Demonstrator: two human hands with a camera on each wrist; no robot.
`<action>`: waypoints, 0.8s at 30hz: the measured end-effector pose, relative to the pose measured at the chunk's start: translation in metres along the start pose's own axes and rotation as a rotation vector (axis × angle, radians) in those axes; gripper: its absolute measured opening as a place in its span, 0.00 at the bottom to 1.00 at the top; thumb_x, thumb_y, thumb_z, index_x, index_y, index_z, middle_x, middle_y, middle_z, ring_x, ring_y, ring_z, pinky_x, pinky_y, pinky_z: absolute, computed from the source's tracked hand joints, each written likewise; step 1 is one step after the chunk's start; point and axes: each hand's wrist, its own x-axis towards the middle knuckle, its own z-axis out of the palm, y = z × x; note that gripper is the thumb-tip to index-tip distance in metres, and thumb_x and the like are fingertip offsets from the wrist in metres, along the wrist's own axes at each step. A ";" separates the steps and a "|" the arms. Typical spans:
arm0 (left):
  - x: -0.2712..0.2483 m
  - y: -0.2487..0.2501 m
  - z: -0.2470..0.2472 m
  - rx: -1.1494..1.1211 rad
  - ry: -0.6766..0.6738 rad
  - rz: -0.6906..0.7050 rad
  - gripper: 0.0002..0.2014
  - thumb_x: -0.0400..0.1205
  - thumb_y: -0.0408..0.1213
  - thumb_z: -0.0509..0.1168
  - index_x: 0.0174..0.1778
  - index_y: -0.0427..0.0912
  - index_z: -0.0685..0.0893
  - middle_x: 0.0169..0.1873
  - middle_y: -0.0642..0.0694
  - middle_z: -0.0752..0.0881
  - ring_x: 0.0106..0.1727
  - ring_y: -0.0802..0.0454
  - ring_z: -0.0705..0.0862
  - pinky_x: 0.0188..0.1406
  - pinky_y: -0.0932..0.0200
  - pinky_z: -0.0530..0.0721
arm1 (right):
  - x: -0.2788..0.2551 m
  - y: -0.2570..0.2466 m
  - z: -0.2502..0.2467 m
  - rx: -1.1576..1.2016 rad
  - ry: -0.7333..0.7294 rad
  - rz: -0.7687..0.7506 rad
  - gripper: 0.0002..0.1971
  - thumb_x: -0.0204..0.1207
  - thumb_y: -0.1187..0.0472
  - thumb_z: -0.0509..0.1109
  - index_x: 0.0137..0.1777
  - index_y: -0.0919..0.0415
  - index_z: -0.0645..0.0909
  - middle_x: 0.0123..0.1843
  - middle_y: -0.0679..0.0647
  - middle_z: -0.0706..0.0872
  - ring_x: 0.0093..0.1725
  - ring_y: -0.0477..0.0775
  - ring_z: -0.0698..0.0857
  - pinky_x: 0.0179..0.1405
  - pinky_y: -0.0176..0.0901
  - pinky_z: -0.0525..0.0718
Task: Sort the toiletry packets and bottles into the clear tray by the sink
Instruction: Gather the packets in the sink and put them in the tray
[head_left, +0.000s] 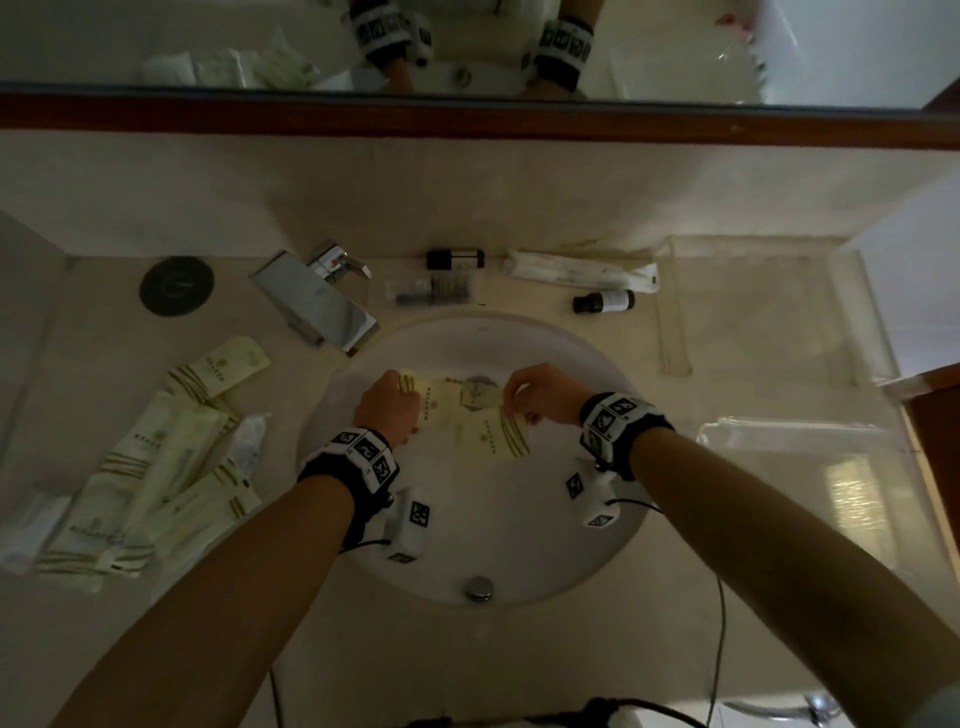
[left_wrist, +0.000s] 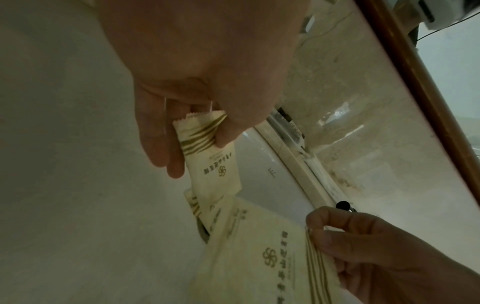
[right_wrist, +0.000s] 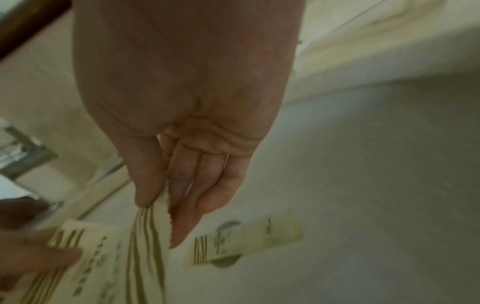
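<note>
Over the sink basin (head_left: 545, 545), a striped narrow packet (left_wrist: 210, 164) is pinched at its end by the left hand (head_left: 387, 408). A wider packet (head_left: 493, 434) is pinched at its striped edge by the right hand's (head_left: 540, 397) fingers (right_wrist: 148, 181). A third packet (right_wrist: 246, 240) lies on the drain.

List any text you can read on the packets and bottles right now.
Nothing reads clearly enough to quote.
narrow packet, pinched by the left hand: flower logo, characters too blurred.
wide packet, pinched by the right hand: same logo, characters blurred.
sink packet: barcode, print unreadable.
bottles: labels too small.
</note>
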 end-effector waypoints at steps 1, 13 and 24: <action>-0.002 0.003 0.000 -0.028 -0.005 -0.003 0.23 0.83 0.37 0.57 0.75 0.42 0.68 0.54 0.38 0.85 0.42 0.40 0.90 0.40 0.45 0.90 | -0.004 -0.001 -0.004 0.010 0.016 -0.002 0.06 0.75 0.67 0.72 0.38 0.58 0.83 0.38 0.57 0.86 0.34 0.52 0.83 0.43 0.46 0.86; -0.028 0.036 0.006 -0.394 -0.225 0.045 0.06 0.86 0.39 0.58 0.56 0.45 0.78 0.44 0.42 0.83 0.36 0.44 0.85 0.41 0.43 0.87 | -0.031 -0.003 -0.015 0.162 0.250 0.023 0.06 0.79 0.65 0.69 0.40 0.59 0.79 0.43 0.58 0.87 0.35 0.51 0.83 0.33 0.37 0.83; -0.036 0.043 0.024 -0.326 -0.320 0.136 0.13 0.80 0.33 0.68 0.60 0.42 0.80 0.54 0.37 0.87 0.48 0.39 0.89 0.36 0.48 0.89 | -0.042 0.008 -0.008 0.218 0.345 0.067 0.06 0.80 0.62 0.69 0.40 0.58 0.79 0.46 0.61 0.87 0.38 0.53 0.84 0.37 0.42 0.85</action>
